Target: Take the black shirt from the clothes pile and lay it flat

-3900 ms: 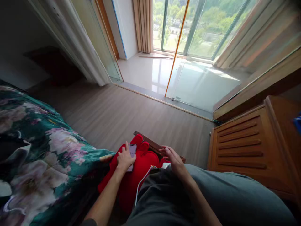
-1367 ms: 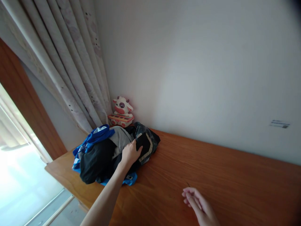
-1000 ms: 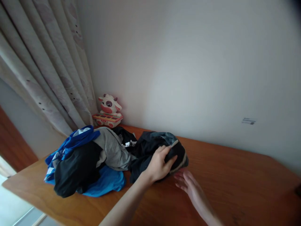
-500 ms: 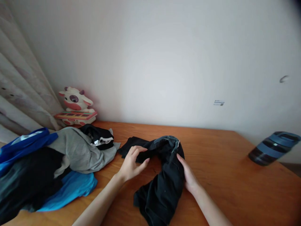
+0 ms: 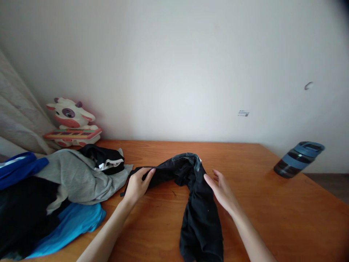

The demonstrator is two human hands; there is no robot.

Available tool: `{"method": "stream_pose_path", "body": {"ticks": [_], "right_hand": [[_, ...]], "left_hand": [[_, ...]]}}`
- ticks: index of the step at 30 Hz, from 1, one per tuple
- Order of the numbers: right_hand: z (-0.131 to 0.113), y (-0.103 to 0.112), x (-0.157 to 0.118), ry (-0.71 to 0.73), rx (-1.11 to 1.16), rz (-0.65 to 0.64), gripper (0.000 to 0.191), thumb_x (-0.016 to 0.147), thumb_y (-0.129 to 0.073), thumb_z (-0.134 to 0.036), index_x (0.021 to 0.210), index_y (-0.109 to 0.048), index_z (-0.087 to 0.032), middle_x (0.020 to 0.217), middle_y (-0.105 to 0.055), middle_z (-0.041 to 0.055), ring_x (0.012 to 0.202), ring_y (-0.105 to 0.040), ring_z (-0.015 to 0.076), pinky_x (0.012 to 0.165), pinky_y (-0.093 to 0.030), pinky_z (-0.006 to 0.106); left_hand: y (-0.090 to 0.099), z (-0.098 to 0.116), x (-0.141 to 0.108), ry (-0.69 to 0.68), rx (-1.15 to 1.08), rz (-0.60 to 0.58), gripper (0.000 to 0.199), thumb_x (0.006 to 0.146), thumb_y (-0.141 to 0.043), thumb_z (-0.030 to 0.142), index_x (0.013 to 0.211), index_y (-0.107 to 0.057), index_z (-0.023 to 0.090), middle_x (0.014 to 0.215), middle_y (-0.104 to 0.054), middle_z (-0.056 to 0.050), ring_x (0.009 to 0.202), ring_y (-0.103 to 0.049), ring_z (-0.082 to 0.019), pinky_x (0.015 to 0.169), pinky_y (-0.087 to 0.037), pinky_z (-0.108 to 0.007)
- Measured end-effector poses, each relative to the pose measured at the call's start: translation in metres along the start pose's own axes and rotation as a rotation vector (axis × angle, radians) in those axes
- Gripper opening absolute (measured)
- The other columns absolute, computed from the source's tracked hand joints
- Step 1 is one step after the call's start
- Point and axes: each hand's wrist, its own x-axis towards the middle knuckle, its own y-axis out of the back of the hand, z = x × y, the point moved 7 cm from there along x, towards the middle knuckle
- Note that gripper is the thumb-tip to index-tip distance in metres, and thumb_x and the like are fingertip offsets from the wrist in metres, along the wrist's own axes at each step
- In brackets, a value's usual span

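Observation:
A pair of black trousers (image 5: pixel 203 214) lies bent in an arch on the wooden table, its waist part at the top and one leg toward me. My left hand (image 5: pixel 139 183) pinches the upper edge of the other leg between thumb and fingers, at the left end of the arch. Just right of the waist part is my right hand (image 5: pixel 222 189), fingers apart, its thumb close against the cloth; whether it touches I cannot tell.
On the left, a heap of clothes holds a grey garment (image 5: pixel 81 178), a bright blue one (image 5: pixel 79 222) and black ones. Behind it stands a cow toy keyboard (image 5: pixel 73 123) against the wall. A blue and black bottle (image 5: pixel 297 160) is on the table (image 5: pixel 253 222) at right.
My left hand has moved left and closed on the trouser leg. My right hand has loosened from the waist part. The near leg has swung right, and the view has turned slightly right.

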Motion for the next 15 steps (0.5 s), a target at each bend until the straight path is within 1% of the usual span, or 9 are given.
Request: {"method": "stream_pose_path", "body": {"ticks": [2,4,6,8,9,10,13,14,15], "right_hand": [[-0.006,0.003,-0.017,0.129,-0.193,-0.048,0.087,0.061,-0.089,-0.053,0.136,-0.057,-0.022,0.152,-0.05,0.0154,0.141,-0.045,0.0369,0.121,-0.03,0.05],[-0.007,0.003,-0.032,0.228,-0.365,-0.098,0.092,0.062,-0.087,-0.05,0.142,-0.051,-0.02,0.151,-0.05,0.0172,0.139,-0.046,0.0372,0.118,-0.033,0.054],[-0.006,-0.001,-0.034,0.275,-0.436,-0.228,0.08,0.07,-0.078,-0.044,0.141,-0.049,-0.022,0.139,-0.061,0.0149,0.128,-0.059,0.0332,0.11,-0.045,0.052],[-0.009,0.002,-0.02,0.292,-0.414,-0.357,0.056,0.075,-0.068,-0.039,0.128,-0.057,-0.023,0.121,-0.071,0.0111,0.11,-0.069,0.029,0.099,-0.054,0.048],[-0.016,0.009,-0.009,0.321,-0.405,-0.341,0.046,0.076,-0.064,-0.038,0.12,-0.061,-0.023,0.114,-0.074,0.0109,0.105,-0.071,0.0285,0.096,-0.055,0.047],[-0.028,0.022,0.004,0.371,-0.412,-0.25,0.039,0.076,-0.061,-0.04,0.112,-0.063,-0.023,0.11,-0.075,0.0123,0.103,-0.071,0.0293,0.095,-0.055,0.048],[-0.069,0.068,0.022,0.543,-0.506,0.19,0.036,0.08,-0.055,-0.049,0.1,-0.063,-0.021,0.106,-0.074,0.0163,0.097,-0.07,0.0307,0.091,-0.053,0.048],[-0.078,0.073,0.021,0.555,-0.548,0.237,0.037,0.082,-0.053,-0.053,0.099,-0.063,-0.022,0.101,-0.074,0.0153,0.09,-0.07,0.0294,0.086,-0.054,0.045],[-0.082,0.073,0.019,0.535,-0.6,0.209,0.039,0.084,-0.051,-0.057,0.096,-0.064,-0.022,0.094,-0.075,0.0133,0.083,-0.07,0.0278,0.079,-0.054,0.042]], "left_hand": [[0.006,0.004,0.0,0.02,-0.064,0.006,0.045,0.095,-0.051,0.057,0.101,-0.075,0.019,0.098,-0.079,-0.006,0.093,-0.071,-0.024,0.089,-0.053,-0.032],[0.012,0.005,0.0,0.052,-0.131,0.005,0.046,0.091,-0.056,0.06,0.097,-0.076,0.019,0.094,-0.079,-0.005,0.092,-0.071,-0.025,0.088,-0.052,-0.031],[0.021,0.001,0.001,0.109,-0.222,0.027,0.046,0.086,-0.061,0.062,0.093,-0.076,0.019,0.092,-0.078,-0.005,0.092,-0.07,-0.026,0.086,-0.052,-0.031],[0.033,-0.006,0.002,0.197,-0.365,0.05,0.047,0.08,-0.067,0.064,0.09,-0.076,0.019,0.087,-0.077,-0.005,0.087,-0.07,-0.025,0.079,-0.052,-0.03],[0.038,-0.01,0.003,0.251,-0.453,0.045,0.047,0.077,-0.069,0.064,0.089,-0.075,0.019,0.084,-0.077,-0.004,0.082,-0.07,-0.024,0.074,-0.052,-0.029],[0.042,-0.012,0.003,0.307,-0.539,0.019,0.048,0.075,-0.071,0.064,0.089,-0.075,0.018,0.08,-0.076,-0.004,0.076,-0.069,-0.024,0.07,-0.052,-0.03],[0.049,-0.012,0.004,0.393,-0.621,-0.114,0.05,0.073,-0.072,0.067,0.088,-0.073,0.019,0.072,-0.073,-0.003,0.066,-0.068,-0.023,0.064,-0.053,-0.031],[0.052,-0.009,0.005,0.37,-0.555,-0.145,0.051,0.073,-0.071,0.068,0.086,-0.073,0.02,0.07,-0.073,-0.003,0.066,-0.068,-0.024,0.063,-0.053,-0.032],[0.054,-0.005,0.007,0.317,-0.452,-0.159,0.051,0.074,-0.069,0.07,0.083,-0.073,0.02,0.07,-0.073,-0.004,0.068,-0.068,-0.024,0.064,-0.053,-0.032]]}}
